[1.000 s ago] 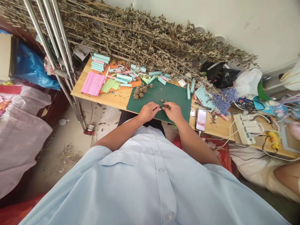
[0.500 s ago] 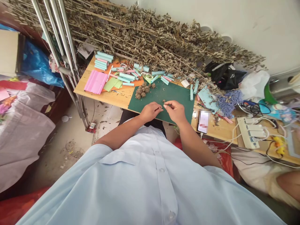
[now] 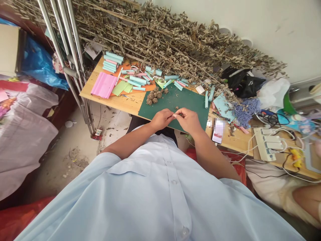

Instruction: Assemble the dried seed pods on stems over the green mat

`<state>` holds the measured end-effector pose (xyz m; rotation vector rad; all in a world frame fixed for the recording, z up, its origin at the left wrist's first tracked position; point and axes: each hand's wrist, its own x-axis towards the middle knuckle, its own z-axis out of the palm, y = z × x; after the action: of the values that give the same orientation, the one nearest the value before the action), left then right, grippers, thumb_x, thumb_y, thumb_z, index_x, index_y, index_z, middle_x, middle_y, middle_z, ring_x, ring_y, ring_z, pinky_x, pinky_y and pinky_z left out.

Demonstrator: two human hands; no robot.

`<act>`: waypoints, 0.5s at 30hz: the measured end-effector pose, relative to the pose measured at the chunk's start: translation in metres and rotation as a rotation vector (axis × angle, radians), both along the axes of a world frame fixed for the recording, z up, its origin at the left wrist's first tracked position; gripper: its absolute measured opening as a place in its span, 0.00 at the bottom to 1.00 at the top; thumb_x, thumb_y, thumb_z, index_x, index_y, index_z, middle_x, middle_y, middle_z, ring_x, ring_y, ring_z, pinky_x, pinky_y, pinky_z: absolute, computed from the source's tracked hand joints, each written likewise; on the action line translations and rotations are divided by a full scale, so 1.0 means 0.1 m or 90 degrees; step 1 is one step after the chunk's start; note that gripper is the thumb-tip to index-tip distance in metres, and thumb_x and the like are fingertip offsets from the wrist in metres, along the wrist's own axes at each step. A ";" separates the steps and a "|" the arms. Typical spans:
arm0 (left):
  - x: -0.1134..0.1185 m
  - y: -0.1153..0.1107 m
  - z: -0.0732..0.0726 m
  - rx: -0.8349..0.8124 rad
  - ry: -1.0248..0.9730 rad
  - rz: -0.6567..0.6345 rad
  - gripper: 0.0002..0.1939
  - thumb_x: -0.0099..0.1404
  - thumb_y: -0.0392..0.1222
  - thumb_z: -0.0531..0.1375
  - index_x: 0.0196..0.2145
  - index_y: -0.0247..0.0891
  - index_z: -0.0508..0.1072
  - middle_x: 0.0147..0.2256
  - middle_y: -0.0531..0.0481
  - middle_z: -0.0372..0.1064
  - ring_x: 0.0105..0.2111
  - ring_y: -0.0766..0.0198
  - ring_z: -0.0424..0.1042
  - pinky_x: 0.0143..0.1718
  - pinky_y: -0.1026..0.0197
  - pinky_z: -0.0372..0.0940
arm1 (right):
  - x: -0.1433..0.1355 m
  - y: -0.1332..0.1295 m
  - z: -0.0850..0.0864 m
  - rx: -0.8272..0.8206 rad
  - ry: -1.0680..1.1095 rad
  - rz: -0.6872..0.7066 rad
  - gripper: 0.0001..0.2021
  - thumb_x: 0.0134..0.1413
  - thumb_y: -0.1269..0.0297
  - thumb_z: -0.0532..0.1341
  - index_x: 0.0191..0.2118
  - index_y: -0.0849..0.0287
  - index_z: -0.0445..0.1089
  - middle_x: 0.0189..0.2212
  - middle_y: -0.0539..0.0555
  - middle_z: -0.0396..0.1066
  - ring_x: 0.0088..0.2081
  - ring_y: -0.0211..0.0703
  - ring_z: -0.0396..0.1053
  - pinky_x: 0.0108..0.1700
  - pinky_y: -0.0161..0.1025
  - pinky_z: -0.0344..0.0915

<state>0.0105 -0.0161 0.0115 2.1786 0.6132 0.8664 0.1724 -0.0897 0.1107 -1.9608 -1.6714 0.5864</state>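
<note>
My left hand (image 3: 162,119) and my right hand (image 3: 188,121) meet at the fingertips over the near edge of a green mat (image 3: 185,100). Both are closed in a pinch; whatever lies between the fingertips is too small to make out. Just beyond them rests a small brown crumb (image 3: 177,107). A heap of brown, crumbly balls (image 3: 153,96) sits on the mat's left part. Blue paper rolls (image 3: 137,80) and pink ones lie behind, with a folded pink sheet (image 3: 103,85) and green sheets (image 3: 120,88) to the left.
Dried leafy stalks (image 3: 150,36) stretch along the back. Metal poles (image 3: 72,60) stand at the left. A phone (image 3: 217,131), blue yarn (image 3: 247,107) and a power strip (image 3: 266,144) with cables lie right. Someone's leg (image 3: 307,201) shows at the lower right.
My hands have come together, so the fingertips now touch where a small gap was. The surroundings have shifted slightly in the view.
</note>
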 end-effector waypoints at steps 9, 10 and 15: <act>0.00 0.00 0.01 -0.002 -0.002 -0.007 0.18 0.79 0.49 0.54 0.41 0.37 0.79 0.38 0.43 0.75 0.42 0.58 0.74 0.45 0.58 0.67 | 0.05 -0.04 0.12 0.010 -0.150 0.151 0.09 0.66 0.64 0.58 0.41 0.55 0.77 0.41 0.57 0.78 0.43 0.50 0.74 0.48 0.44 0.67; 0.00 -0.01 0.01 -0.004 -0.002 -0.005 0.18 0.79 0.50 0.54 0.41 0.37 0.79 0.38 0.43 0.75 0.42 0.58 0.74 0.45 0.58 0.68 | 0.06 -0.03 0.13 0.002 -0.165 0.160 0.10 0.66 0.65 0.56 0.41 0.55 0.76 0.42 0.58 0.78 0.45 0.51 0.74 0.49 0.44 0.67; 0.01 -0.01 0.00 0.005 -0.009 -0.009 0.19 0.80 0.51 0.53 0.40 0.38 0.79 0.38 0.43 0.75 0.42 0.58 0.74 0.45 0.58 0.68 | 0.05 0.06 0.24 -0.060 -0.268 0.246 0.13 0.67 0.68 0.53 0.42 0.58 0.76 0.43 0.61 0.77 0.47 0.54 0.73 0.48 0.45 0.65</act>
<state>0.0115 -0.0172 0.0110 2.1789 0.5882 0.8778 0.1772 -0.0836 0.1347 -1.9307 -2.3531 0.4076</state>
